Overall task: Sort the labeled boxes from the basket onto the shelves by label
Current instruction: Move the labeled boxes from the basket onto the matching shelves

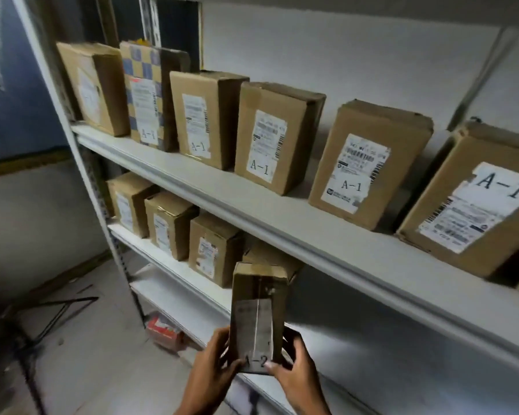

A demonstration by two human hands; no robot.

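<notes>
A narrow brown cardboard box with a white label reading A-2 stands upright in front of the second shelf. My left hand grips its lower left side and my right hand grips its lower right side, thumbs on the label. Behind it on the second shelf stands a row of several brown boxes. The upper shelf carries several boxes labeled A-1, standing side by side. The basket is not in view.
A white metal upright frames the shelving on the left. A red and white packet lies on the floor under the lowest shelf. Black metal rods lie on the grey floor at the left.
</notes>
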